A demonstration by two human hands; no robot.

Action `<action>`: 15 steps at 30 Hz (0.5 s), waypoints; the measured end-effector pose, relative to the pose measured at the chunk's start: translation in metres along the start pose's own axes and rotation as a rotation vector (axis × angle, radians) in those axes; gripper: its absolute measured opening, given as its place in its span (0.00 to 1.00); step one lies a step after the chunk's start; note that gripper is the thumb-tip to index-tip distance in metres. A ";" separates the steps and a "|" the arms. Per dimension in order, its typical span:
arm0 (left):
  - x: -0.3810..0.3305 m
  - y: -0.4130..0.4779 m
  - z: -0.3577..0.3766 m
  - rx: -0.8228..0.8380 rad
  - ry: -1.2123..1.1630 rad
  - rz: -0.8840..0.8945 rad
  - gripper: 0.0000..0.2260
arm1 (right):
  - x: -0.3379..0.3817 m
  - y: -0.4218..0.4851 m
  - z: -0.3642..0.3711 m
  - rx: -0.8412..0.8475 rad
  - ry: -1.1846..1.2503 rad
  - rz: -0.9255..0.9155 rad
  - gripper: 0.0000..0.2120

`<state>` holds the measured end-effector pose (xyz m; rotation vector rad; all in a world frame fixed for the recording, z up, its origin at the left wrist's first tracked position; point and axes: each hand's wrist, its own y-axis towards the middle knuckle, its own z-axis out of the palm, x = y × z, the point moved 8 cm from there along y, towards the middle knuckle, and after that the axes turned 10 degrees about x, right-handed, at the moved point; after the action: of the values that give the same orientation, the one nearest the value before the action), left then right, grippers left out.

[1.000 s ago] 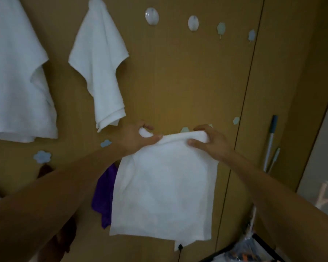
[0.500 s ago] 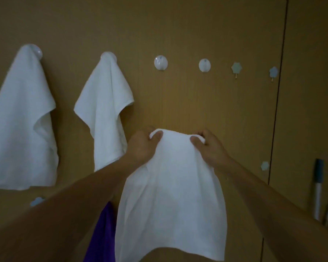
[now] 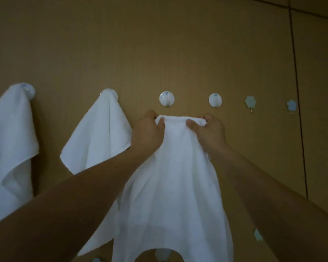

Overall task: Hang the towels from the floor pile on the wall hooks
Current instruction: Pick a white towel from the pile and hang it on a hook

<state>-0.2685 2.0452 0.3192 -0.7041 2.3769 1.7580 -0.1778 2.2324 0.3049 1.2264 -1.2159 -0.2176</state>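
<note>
Head view, close, facing wall (image 3: 159, 44)

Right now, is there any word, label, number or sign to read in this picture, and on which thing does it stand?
None: no text shows on the held towel, the hung towels, the round hooks, the flower hooks or the wall.

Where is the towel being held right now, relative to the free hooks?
Centre of the head view: the towel is pinched at its top edge by the left hand and right hand, just below the nearest free round hook.
</note>
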 end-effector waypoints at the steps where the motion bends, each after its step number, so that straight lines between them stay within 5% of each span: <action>1: -0.002 0.012 -0.003 -0.029 -0.008 -0.002 0.05 | 0.005 0.013 0.001 -0.010 -0.003 -0.017 0.08; 7: -0.012 0.090 -0.027 -0.178 0.093 0.020 0.05 | 0.043 0.090 0.005 -0.056 -0.036 -0.133 0.09; 15: 0.012 0.118 -0.021 -0.159 0.303 -0.102 0.11 | 0.040 0.127 0.022 0.034 -0.287 -0.119 0.14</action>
<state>-0.3251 2.0487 0.4254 -1.1685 2.3433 1.9322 -0.2361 2.2423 0.4262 1.3304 -1.3977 -0.4762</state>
